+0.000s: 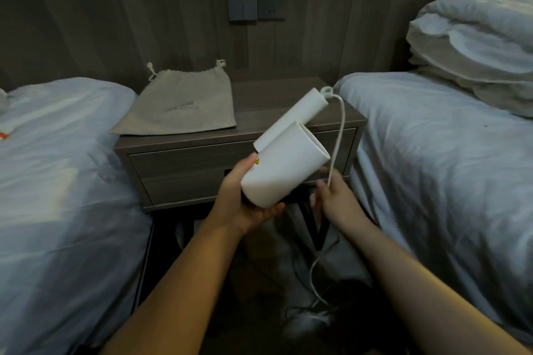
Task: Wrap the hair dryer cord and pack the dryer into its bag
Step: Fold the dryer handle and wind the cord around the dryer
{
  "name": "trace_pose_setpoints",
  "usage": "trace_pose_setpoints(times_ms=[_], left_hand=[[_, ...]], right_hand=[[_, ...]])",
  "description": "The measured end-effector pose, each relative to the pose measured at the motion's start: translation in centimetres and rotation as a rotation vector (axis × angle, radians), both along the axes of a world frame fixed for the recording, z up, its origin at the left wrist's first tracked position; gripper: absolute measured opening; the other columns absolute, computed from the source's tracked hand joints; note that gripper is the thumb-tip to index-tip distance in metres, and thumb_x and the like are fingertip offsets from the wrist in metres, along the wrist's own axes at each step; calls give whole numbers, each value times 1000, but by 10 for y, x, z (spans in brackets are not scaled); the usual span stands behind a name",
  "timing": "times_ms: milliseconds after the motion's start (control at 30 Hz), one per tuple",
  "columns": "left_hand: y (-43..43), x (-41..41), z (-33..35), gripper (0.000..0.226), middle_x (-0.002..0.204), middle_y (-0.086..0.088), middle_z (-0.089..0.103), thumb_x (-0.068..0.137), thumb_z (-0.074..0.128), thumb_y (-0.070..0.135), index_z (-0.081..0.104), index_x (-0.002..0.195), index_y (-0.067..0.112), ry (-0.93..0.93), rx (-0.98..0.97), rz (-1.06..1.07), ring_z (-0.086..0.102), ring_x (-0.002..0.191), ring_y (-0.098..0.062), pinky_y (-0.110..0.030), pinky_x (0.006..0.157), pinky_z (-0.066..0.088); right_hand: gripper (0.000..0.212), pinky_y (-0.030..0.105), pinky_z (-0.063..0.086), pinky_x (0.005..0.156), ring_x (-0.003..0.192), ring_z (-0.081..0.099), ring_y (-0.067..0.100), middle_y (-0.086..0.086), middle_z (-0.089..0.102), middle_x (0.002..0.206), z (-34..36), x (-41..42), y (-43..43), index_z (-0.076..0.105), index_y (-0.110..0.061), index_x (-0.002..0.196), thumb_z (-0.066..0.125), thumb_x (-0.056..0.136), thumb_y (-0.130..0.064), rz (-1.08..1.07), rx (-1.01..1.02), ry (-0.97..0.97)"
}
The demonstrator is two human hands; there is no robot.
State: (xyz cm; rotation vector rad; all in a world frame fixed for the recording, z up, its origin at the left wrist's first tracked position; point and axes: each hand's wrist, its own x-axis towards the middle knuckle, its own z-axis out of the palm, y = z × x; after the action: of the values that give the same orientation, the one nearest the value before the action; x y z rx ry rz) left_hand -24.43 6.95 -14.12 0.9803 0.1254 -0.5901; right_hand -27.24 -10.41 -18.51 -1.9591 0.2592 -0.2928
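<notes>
My left hand (245, 202) grips the barrel of a white hair dryer (284, 164), held up in front of the nightstand with its handle pointing up and away. A white cord (339, 138) leaves the handle's end, drops to my right hand (331, 196), which pinches it, then trails down to the floor. A beige drawstring bag (178, 104) lies flat on the left part of the nightstand, its mouth toward the wall.
The grey wooden nightstand (288, 101) with drawers stands between two beds with white bedding (57, 167) (447, 153). Pillows (476, 37) are stacked at the right. Switches and a wall socket (255, 1) sit above. Dark cables lie on the floor.
</notes>
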Motion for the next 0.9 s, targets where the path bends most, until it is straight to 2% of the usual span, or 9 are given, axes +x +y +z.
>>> trace_pose_setpoints(times_ms=[133,233,333,433,533,667,733,800,900], left_hand=[[0,2,1,37,108,-13,62,80,58,47,53,108,23,66,-46,129,61,87,-33,-35,62,50],[3,3,5,21,102,-9,63,82,59,43,55,92,25,29,-29,217,62,89,-29,-38,66,50],[6,7,4,19,102,-6,61,83,61,39,56,94,25,-43,103,258,61,91,-25,-39,69,53],[7,8,2,26,106,-5,60,78,67,36,56,99,25,-163,263,330,61,94,-24,-37,68,55],[8,7,1,23,100,0,59,77,70,30,56,96,25,-294,374,363,60,91,-18,-37,74,56],[9,7,1,34,92,6,58,75,74,24,57,104,19,-465,530,364,56,85,-9,-29,75,50],[10,7,3,34,90,9,57,74,74,21,57,103,19,-535,568,310,54,82,-5,-23,68,47],[13,8,4,34,90,9,56,72,76,18,57,101,21,-586,607,227,53,82,-5,-22,66,46],[16,9,3,42,96,9,54,70,78,20,55,104,25,-630,679,74,52,87,-8,-23,64,47]], right_hand=[[50,41,51,76,82,64,30,17,66,98,-10,-7,11,24,-15,138,44,93,-20,196,-465,177],[75,37,48,69,77,59,24,13,61,102,-6,-12,15,7,-26,146,48,86,-11,359,-658,294],[72,37,48,91,108,56,24,9,47,127,4,-16,15,23,-24,142,57,81,-8,499,-686,316],[35,38,49,86,99,57,27,8,46,113,25,-22,17,50,-11,115,55,81,-2,555,-866,341],[16,38,50,75,85,58,24,5,56,92,52,-34,19,55,-13,96,46,86,-4,537,-891,332],[20,40,50,81,91,61,22,4,65,98,71,-44,14,60,-18,104,44,93,-18,495,-908,186],[24,28,47,81,90,60,10,-2,66,97,76,-46,10,64,-15,108,46,92,-15,549,-813,139],[30,9,39,74,79,54,-7,-22,57,83,82,-48,6,65,-19,114,48,91,-10,610,-713,165],[39,6,36,77,81,54,-8,-25,56,86,84,-45,1,66,-26,115,50,88,-2,562,-665,73]])
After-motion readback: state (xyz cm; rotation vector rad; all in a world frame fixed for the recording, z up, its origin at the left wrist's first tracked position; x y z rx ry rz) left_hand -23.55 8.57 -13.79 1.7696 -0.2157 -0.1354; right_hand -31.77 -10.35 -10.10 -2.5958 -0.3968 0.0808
